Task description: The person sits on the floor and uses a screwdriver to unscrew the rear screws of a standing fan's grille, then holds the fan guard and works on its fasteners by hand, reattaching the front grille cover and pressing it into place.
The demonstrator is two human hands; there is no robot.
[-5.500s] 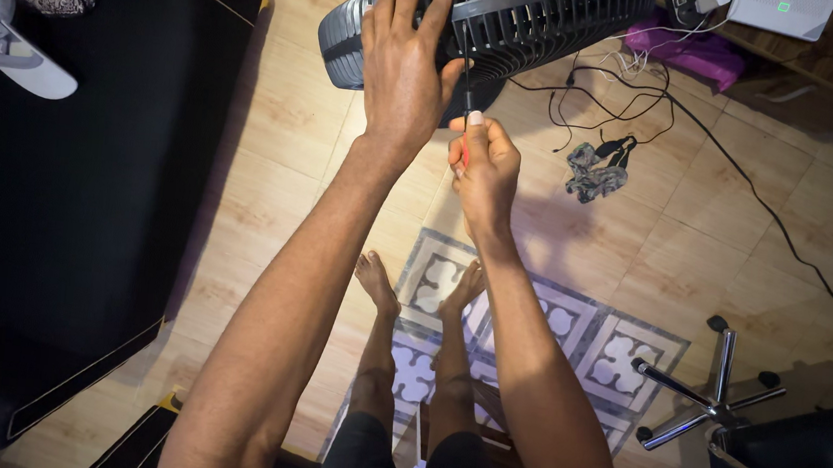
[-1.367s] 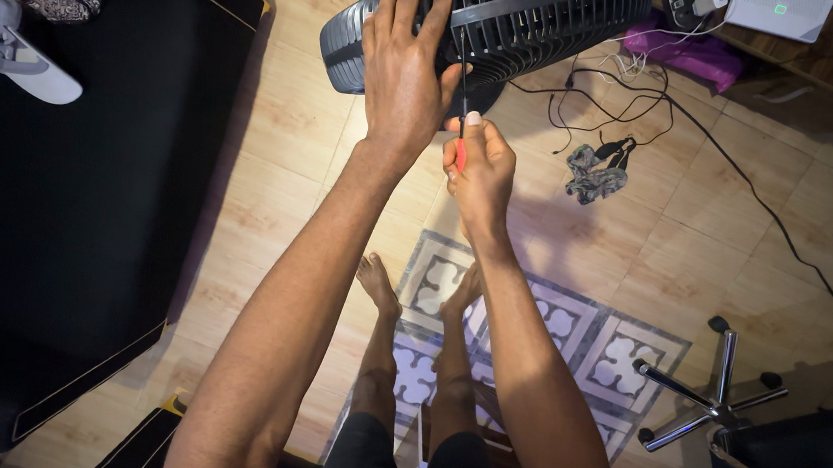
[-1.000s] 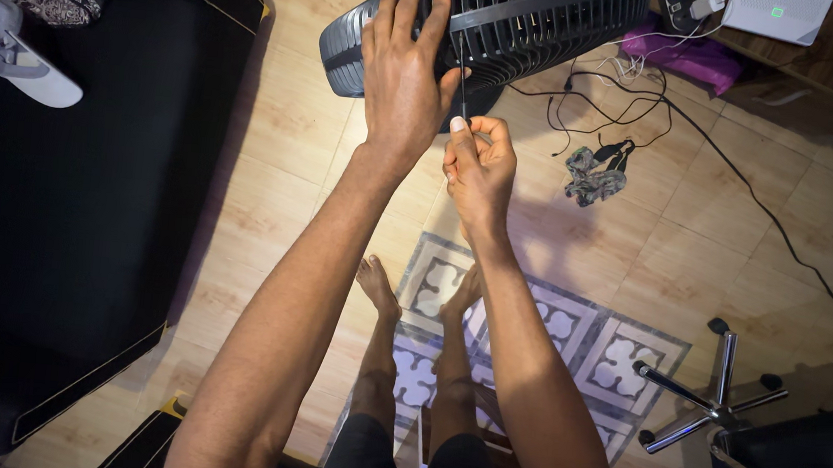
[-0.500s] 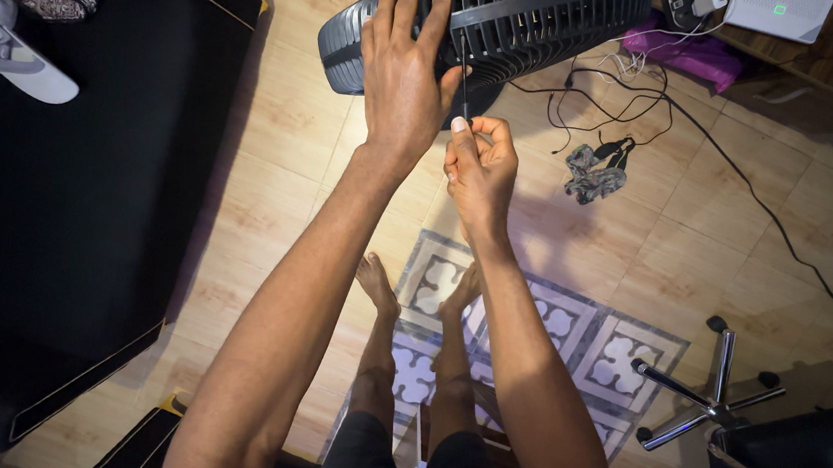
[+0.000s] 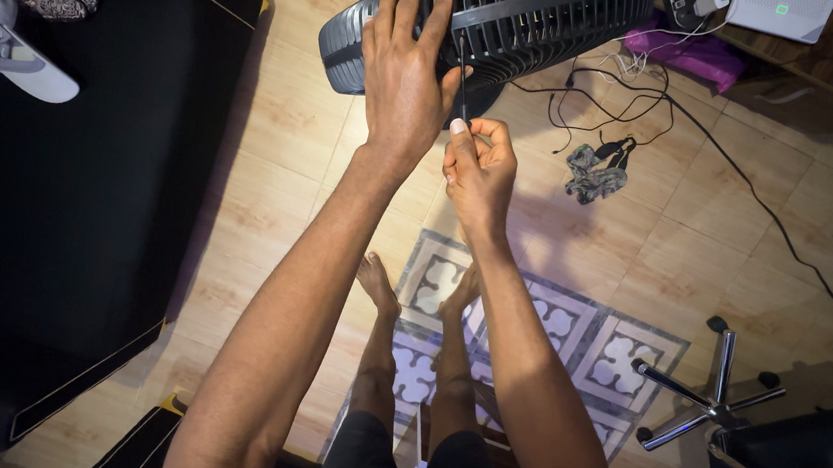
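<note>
Black slatted plastic fan grille [image 5: 536,19], round and resting tilted on the tan tiled floor [image 5: 269,201], lies at the top of the view, just ahead of both outstretched arms. Left hand [image 5: 402,72] lies flat and spread on its rim, fingers open, pressing to steady it and gripping nothing. Right hand [image 5: 480,169] sits just below the rim, fingers curled shut around the handle of a thin dark-shafted screwdriver [image 5: 461,77], whose tip reaches up into the slats. By the look of it, a fastener at the grille's edge is being worked; the next move would call for keeping the shaft square while turning. Bare feet [image 5: 411,294] rest on a patterned floor tile [image 5: 569,328] below.
</note>
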